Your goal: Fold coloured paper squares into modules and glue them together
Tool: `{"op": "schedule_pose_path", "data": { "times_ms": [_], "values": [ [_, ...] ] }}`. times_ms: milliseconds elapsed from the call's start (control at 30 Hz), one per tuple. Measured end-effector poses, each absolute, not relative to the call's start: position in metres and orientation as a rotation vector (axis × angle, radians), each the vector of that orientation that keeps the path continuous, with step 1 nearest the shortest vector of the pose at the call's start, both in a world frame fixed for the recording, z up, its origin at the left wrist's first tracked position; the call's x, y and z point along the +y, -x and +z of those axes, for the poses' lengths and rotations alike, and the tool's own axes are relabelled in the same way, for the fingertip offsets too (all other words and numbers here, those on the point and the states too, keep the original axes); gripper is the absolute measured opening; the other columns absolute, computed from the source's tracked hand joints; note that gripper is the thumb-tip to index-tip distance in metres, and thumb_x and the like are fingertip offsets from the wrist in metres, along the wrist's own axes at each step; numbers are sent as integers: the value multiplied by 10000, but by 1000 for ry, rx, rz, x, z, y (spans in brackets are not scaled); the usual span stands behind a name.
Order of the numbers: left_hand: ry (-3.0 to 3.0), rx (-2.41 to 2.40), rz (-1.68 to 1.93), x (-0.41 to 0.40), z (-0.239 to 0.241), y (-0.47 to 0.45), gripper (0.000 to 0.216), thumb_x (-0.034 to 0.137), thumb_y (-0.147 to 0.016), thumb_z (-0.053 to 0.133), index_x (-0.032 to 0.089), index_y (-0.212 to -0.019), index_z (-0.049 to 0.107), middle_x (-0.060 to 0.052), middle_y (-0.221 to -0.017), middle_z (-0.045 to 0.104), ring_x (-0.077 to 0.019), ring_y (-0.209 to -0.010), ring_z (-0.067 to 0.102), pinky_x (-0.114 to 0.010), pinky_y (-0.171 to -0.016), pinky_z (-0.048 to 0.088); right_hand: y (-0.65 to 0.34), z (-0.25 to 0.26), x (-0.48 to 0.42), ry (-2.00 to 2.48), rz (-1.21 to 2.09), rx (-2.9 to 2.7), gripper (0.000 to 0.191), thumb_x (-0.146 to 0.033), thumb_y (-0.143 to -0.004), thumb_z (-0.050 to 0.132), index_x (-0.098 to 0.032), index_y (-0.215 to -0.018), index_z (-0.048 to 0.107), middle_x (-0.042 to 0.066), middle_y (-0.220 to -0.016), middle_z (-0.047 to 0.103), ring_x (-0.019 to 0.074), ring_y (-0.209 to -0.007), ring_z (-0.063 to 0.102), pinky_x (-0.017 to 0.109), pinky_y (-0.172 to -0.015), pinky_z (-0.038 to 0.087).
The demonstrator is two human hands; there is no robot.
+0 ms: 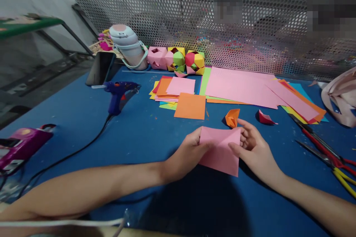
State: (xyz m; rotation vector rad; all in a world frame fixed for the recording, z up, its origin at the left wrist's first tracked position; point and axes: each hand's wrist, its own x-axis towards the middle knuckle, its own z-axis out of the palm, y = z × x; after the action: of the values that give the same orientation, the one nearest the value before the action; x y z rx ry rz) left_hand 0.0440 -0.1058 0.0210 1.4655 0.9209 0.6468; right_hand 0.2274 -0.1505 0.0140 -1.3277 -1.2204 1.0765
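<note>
A pink paper square (221, 150), partly folded along a diagonal, is held just above the blue table (144, 133) between both hands. My left hand (187, 155) pinches its left edge with fingers curled. My right hand (253, 147) grips the right edge, thumb on top and fingers behind. Just beyond the paper lie a small folded orange piece (232, 117) and a folded red piece (265, 117).
Stacks of coloured paper (178, 94) and large pink sheets (241, 87) lie further back, with folded paper balls (178, 59) and a bottle (129, 46) by the mesh wall. A blue glue gun (118, 94) and phone (100, 67) sit left; scissors (330, 157) lie right.
</note>
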Motion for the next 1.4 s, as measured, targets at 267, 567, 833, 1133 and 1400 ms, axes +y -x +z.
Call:
{"op": "schedule_pose_path", "data": {
  "times_ms": [267, 567, 833, 1133, 1400],
  "values": [
    [-1590, 940, 687, -106, 24, -46, 180, 165, -823, 429, 161, -948, 557, -49, -956, 633, -184, -908, 568, -315, -802, 479, -227, 15, -146, 1390, 1094, -1170, 449, -278, -716, 648, -205, -1117, 460, -18, -748, 545, 107, -632, 525, 246, -569, 455],
    [-1714, 955, 649, -109, 17, -44, 173, 200, -856, 396, 170, -952, 537, -33, -941, 610, -156, -880, 566, -309, -812, 468, -225, 18, -146, 1409, 948, -1253, 295, -306, -713, 657, -199, -962, 541, 23, -802, 612, 114, -649, 556, 251, -582, 489],
    [-1746, 811, 649, -111, 9, -46, 211, 150, -862, 371, 162, -1000, 529, -45, -966, 621, -137, -883, 573, -285, -805, 466, -225, 24, -152, 1413, 875, -1461, 92, -268, -764, 596, -189, -811, 592, -5, -688, 605, 106, -577, 554, 225, -534, 480],
    [-1735, 761, 554, -110, 23, -48, 224, 187, -870, 368, 156, -805, 581, -30, -856, 624, -129, -791, 557, -257, -713, 451, -224, 27, -154, 1351, 780, -1647, 112, -296, -818, 563, -201, -779, 607, 14, -771, 634, 133, -683, 584, 240, -598, 483],
    [-1641, 825, 560, -112, 23, -50, 196, 222, -851, 407, 159, -848, 592, -16, -866, 634, -126, -787, 549, -242, -716, 434, -223, 33, -158, 1263, 747, -1797, 138, -287, -800, 588, -188, -895, 570, 27, -822, 606, 138, -723, 565, 248, -640, 469]
  ]
}}
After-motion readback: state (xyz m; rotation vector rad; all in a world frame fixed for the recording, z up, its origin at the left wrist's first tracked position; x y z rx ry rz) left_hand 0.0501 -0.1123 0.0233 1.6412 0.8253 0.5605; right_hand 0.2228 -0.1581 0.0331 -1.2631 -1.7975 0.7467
